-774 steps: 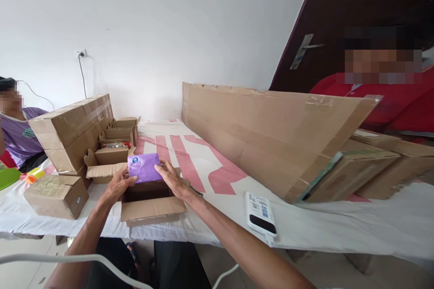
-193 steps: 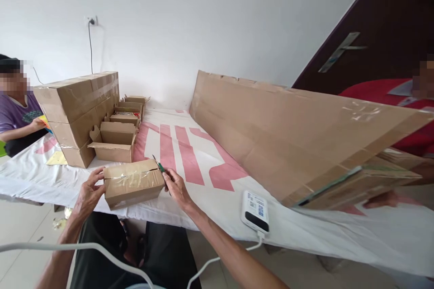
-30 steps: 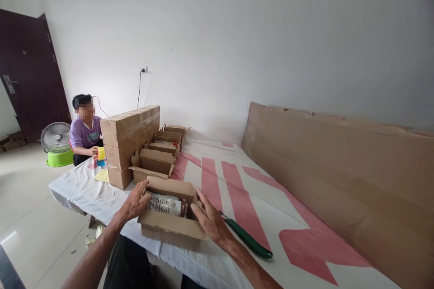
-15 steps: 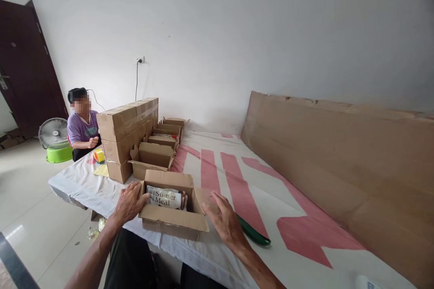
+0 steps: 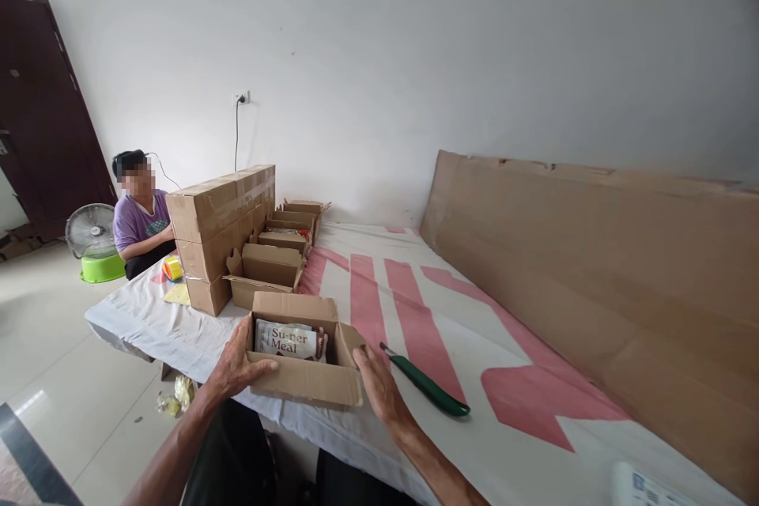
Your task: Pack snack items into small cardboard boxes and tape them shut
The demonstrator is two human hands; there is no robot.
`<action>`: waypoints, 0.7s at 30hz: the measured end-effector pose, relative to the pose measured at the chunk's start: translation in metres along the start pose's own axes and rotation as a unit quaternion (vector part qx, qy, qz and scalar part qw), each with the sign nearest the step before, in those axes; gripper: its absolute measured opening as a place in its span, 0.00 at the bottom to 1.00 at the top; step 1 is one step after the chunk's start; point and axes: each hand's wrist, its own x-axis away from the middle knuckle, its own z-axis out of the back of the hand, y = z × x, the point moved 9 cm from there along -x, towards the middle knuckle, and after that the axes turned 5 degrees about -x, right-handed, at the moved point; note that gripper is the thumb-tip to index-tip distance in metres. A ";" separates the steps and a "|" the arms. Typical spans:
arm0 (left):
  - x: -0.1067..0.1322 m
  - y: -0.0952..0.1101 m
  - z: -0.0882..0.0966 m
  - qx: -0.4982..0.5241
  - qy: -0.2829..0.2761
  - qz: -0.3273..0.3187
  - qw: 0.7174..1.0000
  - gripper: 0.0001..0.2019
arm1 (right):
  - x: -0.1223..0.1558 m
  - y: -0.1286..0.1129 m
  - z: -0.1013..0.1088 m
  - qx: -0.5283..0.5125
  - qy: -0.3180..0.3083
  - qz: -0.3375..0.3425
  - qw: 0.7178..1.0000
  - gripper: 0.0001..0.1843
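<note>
An open cardboard box (image 5: 305,385) stands near the table's front edge with its flaps spread. Inside lies a white pouch (image 5: 290,339) printed "Su-per Meal", with brown parts. My left hand (image 5: 240,368) grips the box's left front corner, its thumb lying over the front flap. At the opposite end, my right hand (image 5: 379,386) has its fingers curled at the right flap (image 5: 351,338). A green-handled tool (image 5: 436,394) with a short metal tip lies on the cloth just right of that hand.
Several open boxes (image 5: 269,265) line up behind, beside a stack of closed cartons (image 5: 205,249). A yellow-orange tape roll (image 5: 172,269) sits left of the stack, near a seated person (image 5: 142,225). A large cardboard sheet (image 5: 581,277) stands along the right side.
My left thumb has come down over the front flap. My right hand has moved in closer against the box and curled its fingers, uncovering the green tool's tip. The other person's hand shifted behind the cartons.
</note>
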 end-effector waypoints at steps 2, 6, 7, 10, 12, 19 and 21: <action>0.000 0.003 0.001 0.020 0.007 -0.007 1.000 0.54 | -0.004 -0.016 0.007 0.023 0.044 0.026 0.998 0.51; -0.001 0.003 0.001 0.042 0.010 -0.009 0.999 0.55 | -0.011 -0.039 0.003 0.024 0.021 0.066 0.997 0.50; -0.001 0.002 0.001 0.047 0.010 -0.007 0.999 0.55 | -0.011 -0.038 0.000 0.008 0.003 0.053 0.999 0.49; -0.001 -0.001 -0.001 0.063 0.016 0.001 0.998 0.54 | -0.008 -0.027 -0.009 -0.064 -0.038 0.002 0.997 0.48; 0.000 -0.001 -0.003 0.074 0.018 0.000 0.997 0.54 | -0.004 -0.026 -0.015 -0.114 -0.062 -0.010 0.991 0.47; -0.003 0.003 0.001 0.022 0.009 -0.016 1.000 0.55 | -0.003 -0.032 -0.018 -0.149 -0.111 -0.049 0.981 0.50; -0.006 0.003 0.005 -0.050 -0.002 -0.007 0.999 0.53 | -0.007 -0.033 -0.013 -0.118 -0.103 -0.044 0.987 0.50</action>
